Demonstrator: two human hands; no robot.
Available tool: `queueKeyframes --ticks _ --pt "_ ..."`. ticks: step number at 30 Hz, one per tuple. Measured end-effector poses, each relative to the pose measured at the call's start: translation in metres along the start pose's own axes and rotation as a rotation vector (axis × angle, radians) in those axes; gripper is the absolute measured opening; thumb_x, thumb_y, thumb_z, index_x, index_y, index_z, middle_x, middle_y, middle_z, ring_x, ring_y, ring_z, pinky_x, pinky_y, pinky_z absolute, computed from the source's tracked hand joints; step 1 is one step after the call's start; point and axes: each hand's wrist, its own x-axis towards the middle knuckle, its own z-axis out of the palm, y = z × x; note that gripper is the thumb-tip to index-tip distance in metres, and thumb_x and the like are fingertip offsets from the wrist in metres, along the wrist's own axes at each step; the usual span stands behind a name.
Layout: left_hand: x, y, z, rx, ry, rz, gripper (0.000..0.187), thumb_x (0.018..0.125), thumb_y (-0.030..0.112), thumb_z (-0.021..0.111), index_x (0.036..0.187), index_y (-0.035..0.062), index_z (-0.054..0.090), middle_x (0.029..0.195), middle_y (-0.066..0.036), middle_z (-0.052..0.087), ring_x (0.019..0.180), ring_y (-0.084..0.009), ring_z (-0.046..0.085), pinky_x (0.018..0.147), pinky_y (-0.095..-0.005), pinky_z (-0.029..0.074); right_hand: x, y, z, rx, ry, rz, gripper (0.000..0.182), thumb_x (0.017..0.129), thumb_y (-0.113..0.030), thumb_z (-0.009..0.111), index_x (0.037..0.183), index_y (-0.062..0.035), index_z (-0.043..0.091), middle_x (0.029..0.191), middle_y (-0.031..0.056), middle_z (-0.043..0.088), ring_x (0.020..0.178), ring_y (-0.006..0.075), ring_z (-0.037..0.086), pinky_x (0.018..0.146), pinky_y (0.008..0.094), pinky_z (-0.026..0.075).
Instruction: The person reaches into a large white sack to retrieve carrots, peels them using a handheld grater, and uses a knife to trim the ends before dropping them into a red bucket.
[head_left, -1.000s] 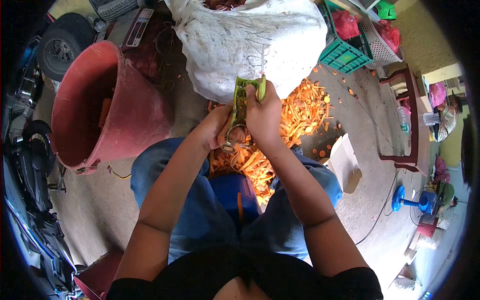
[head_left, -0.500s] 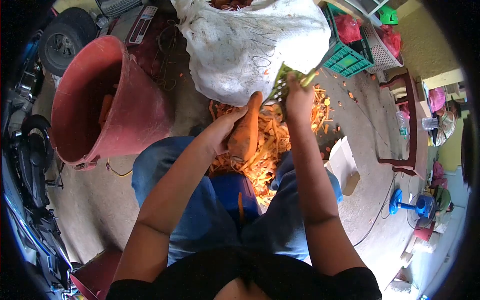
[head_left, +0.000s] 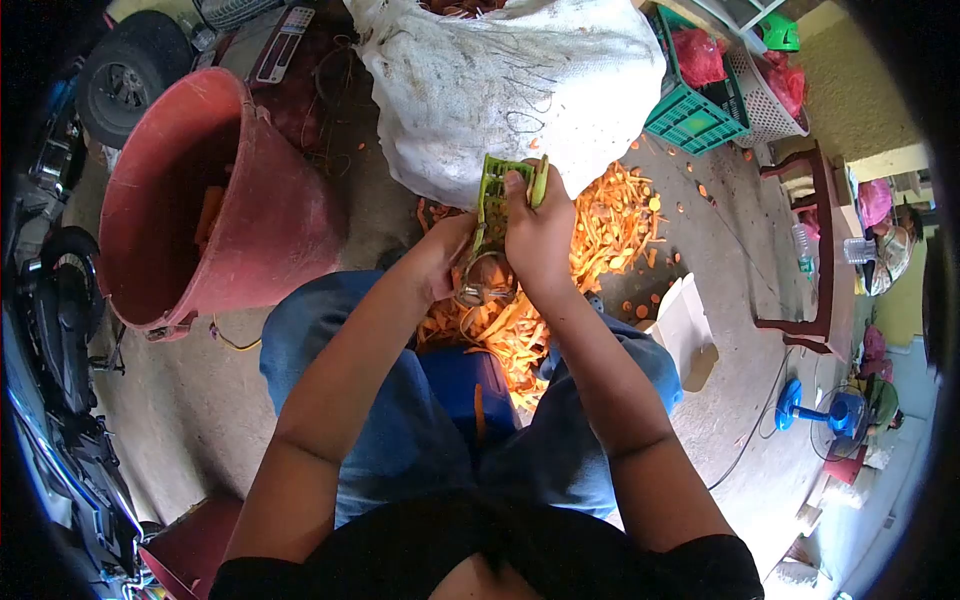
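My left hand (head_left: 446, 256) is closed around a carrot (head_left: 488, 278), whose lower end shows between my two hands. In my right hand (head_left: 541, 232) is a green peeler (head_left: 493, 196) with a wide, slotted body. The peeler lies along the carrot and hides most of its upper part. Below both hands, a heap of orange carrot peelings (head_left: 615, 225) spreads over the floor between my knees and to the right.
A large white sack (head_left: 500, 90) stands just ahead. At left is a red tub (head_left: 320, 225) with carrots inside. A blue container (head_left: 455, 385) sits between my legs. An open carton (head_left: 685, 325), green crate (head_left: 695, 125) and wooden frame (head_left: 825, 250) are at right.
My right hand has moved left and down, bringing the peeler from beyond the carrot onto it. The carrot is now largely covered. My left hand has shifted slightly left.
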Motion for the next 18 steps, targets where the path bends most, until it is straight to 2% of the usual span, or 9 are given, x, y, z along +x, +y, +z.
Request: queueKeyframes --ticks 3,5,6,7,9,10,13,16,18 --pt "-0.006 0.008 0.004 0.095 -0.008 -0.003 0.027 0.084 0.025 0.034 0.081 0.0043 0.05 0.066 -0.005 0.056 0.057 -0.0132 0.056 0.054 -0.0266 0.048 0.006 -0.002 -0.004 -0.059 -0.006 0.081 0.016 0.075 -0.008 0.049 0.087 0.0029 0.047 0.066 0.0203 0.052 0.061 0.0333 0.054 0.054 0.0364 0.041" --pt "-0.011 -0.003 0.008 0.246 0.008 -0.078 0.028 0.084 0.027 0.034 0.084 0.0044 0.051 0.068 -0.005 0.056 0.057 -0.0125 0.055 0.054 -0.0267 0.046 0.026 0.036 -0.01 -0.255 0.258 -0.128 0.016 0.078 -0.014 0.049 0.078 0.0018 0.048 0.059 0.0145 0.051 0.053 0.0198 0.051 0.05 0.0312 0.04" --pt "-0.015 -0.013 0.013 0.394 0.02 -0.152 0.029 0.084 0.028 0.035 0.086 0.0044 0.051 0.07 -0.005 0.056 0.057 -0.0118 0.055 0.054 -0.0268 0.045 0.044 0.052 -0.024 -0.364 0.367 -0.039 0.014 0.075 -0.01 0.049 0.079 0.0028 0.048 0.06 0.0154 0.052 0.052 0.0239 0.052 0.05 0.0329 0.04" --pt "-0.024 -0.022 0.025 0.444 -0.044 -0.063 0.033 0.084 0.032 0.035 0.091 0.0039 0.051 0.075 -0.005 0.056 0.059 -0.0108 0.053 0.054 -0.0256 0.044 0.062 0.068 -0.043 -0.475 0.472 0.052 0.013 0.072 -0.006 0.048 0.081 0.0037 0.048 0.06 0.0164 0.054 0.052 0.0279 0.053 0.049 0.0347 0.041" --pt "-0.038 -0.017 0.034 0.457 -0.112 -0.114 0.036 0.083 0.035 0.037 0.095 0.0032 0.05 0.081 -0.007 0.056 0.065 -0.0118 0.053 0.058 -0.0257 0.045 0.078 0.087 -0.069 -0.324 0.533 0.221 0.013 0.073 -0.008 0.049 0.076 0.0043 0.049 0.059 0.0137 0.053 0.048 0.0226 0.051 0.048 0.0333 0.04" --pt "-0.036 -0.014 0.029 0.454 -0.11 -0.115 0.036 0.083 0.035 0.037 0.095 0.0032 0.05 0.081 -0.007 0.056 0.065 -0.0118 0.053 0.058 -0.0257 0.045 0.077 0.083 -0.069 -0.325 0.529 0.223 0.013 0.073 -0.008 0.049 0.076 0.0043 0.049 0.059 0.0137 0.053 0.048 0.0226 0.051 0.048 0.0333 0.04" --pt "-0.024 0.004 0.013 0.114 -0.132 -0.168 0.04 0.082 0.038 0.039 0.101 0.0032 0.046 0.087 -0.01 0.053 0.07 -0.0163 0.055 0.062 -0.0274 0.047 0.072 0.066 -0.066 -0.115 0.458 0.093 0.017 0.076 -0.013 0.05 0.076 0.0042 0.051 0.058 0.0099 0.051 0.048 0.0152 0.045 0.046 0.0286 0.036" --pt "-0.02 0.011 0.008 -0.043 -0.014 0.001 0.04 0.081 0.037 0.041 0.102 0.0028 0.04 0.089 -0.012 0.052 0.072 -0.0209 0.056 0.062 -0.0378 0.049 0.058 0.048 -0.049 0.063 0.298 0.224 0.017 0.078 -0.013 0.048 0.079 0.0037 0.052 0.06 0.0055 0.05 0.052 0.0125 0.043 0.048 0.0261 0.035" --pt "-0.017 0.012 0.002 -0.088 -0.034 0.012 0.039 0.082 0.036 0.04 0.103 0.0028 0.04 0.09 -0.012 0.052 0.074 -0.0212 0.056 0.063 -0.0375 0.049 0.042 0.017 -0.033 0.216 0.187 0.238 0.016 0.08 -0.013 0.046 0.08 0.0016 0.052 0.063 0.004 0.05 0.052 0.0104 0.041 0.048 0.0251 0.035"
